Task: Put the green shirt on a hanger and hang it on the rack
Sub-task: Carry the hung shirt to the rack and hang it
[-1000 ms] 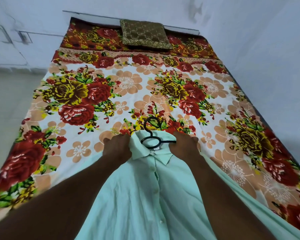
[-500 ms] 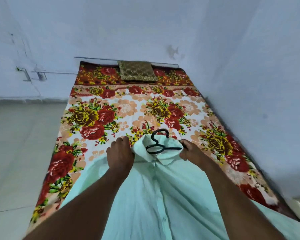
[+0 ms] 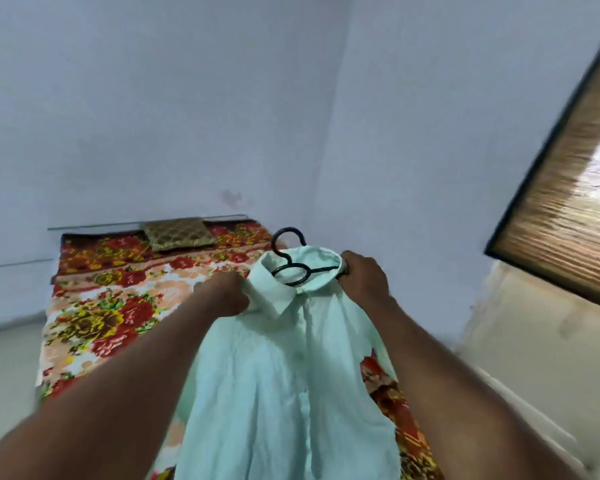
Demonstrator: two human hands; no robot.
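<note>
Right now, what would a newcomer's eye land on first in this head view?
The green shirt, held up mid-view, with a black hanger inside its collar and the hook poking out above. The left hand and right hand grip it at either side of the collar. Behind, at left, lies a bed with a loud floral sheet.

One green shirt [image 3: 291, 393], centre to bottom of frame. One black hanger [image 3: 321, 270] at its collar, with a single hook. Two hands: left hand [image 3: 227, 294] centre left, right hand [image 3: 361, 275] centre right. One floral-covered bed [image 3: 94, 306], left half of frame. One brown patterned cushion [image 3: 179, 233], centre, on the bed. One woven blind [image 3: 568, 209], right edge. Shirt buttons too blurred to count.
</note>
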